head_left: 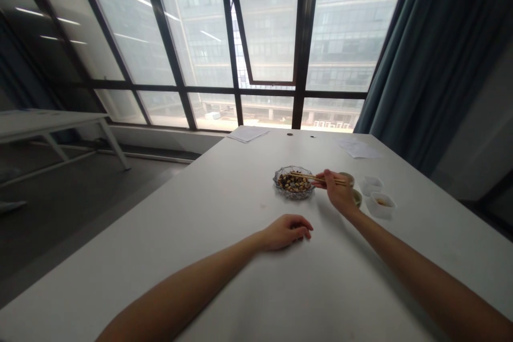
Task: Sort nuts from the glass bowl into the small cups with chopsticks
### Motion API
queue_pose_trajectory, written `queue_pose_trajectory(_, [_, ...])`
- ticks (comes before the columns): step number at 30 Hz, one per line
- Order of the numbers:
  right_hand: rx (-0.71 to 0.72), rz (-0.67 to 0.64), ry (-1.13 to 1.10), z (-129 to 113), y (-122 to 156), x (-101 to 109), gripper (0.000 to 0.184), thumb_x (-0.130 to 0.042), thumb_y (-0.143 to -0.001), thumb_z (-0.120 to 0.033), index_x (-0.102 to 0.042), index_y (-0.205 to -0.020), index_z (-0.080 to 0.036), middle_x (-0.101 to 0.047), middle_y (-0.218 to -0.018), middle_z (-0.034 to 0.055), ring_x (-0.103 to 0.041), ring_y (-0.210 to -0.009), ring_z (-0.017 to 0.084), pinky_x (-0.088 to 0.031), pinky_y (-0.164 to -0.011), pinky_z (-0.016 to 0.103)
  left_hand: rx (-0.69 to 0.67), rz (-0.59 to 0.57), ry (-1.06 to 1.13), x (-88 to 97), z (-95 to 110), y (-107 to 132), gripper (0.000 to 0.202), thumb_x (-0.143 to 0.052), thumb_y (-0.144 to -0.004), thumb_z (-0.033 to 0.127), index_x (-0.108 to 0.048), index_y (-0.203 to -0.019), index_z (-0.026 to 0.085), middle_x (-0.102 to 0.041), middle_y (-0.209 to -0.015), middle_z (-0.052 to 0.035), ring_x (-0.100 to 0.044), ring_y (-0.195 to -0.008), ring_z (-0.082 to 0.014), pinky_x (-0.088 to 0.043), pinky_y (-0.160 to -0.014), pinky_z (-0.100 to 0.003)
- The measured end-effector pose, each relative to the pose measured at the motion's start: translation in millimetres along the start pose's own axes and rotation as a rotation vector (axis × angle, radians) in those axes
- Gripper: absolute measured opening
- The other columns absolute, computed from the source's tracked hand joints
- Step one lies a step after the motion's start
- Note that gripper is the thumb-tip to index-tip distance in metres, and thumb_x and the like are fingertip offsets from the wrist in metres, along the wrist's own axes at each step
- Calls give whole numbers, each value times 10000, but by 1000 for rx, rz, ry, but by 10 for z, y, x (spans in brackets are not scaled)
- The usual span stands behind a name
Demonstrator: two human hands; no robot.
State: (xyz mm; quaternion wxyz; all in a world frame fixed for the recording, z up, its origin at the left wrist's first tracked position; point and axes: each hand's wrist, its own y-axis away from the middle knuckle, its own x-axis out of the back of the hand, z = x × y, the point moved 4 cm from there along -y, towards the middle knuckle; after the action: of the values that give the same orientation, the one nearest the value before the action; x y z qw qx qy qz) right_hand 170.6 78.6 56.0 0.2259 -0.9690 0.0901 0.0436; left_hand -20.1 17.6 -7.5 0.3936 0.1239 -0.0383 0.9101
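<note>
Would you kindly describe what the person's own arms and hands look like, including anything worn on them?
The left arm and right arm are bare as far as the view shows: no sleeves, gloves or cables. The left hand and right hand show no visible watch, bracelet or ring.

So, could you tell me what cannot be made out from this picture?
In the head view:
- Two small bowls: the right hand hides their contents.
- Food in the glass dish: too small to identify.
- Contents of the white square dish: too small.
- Sheet of paper: print too small to read.
</note>
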Motion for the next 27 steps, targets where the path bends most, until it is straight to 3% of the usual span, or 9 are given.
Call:
queue_pose_trajectory(13, [-81,25,-6,312,-73,-113,489,-768,-743,-676,-729,-771,-189,-780,-792,97,-760,-637,272,-659,-589,383,-3,-8,18,-28,27,2,299,-602,-911,332,-707,-1095,121,-741,-923,-78,-522,-714,-111,-406,-671,-239])
queue_pose_trajectory(27, [-96,128,9,345,-52,-96,509,-702,-795,-697,-716,-748,-190,-771,-734,105,-767,-642,276,-673,-654,376,-2,-10,7,-25,57,18,297,-596,-918,331,-706,-1096,121,-739,-927,-78,-511,-708,-107,-409,-695,-241])
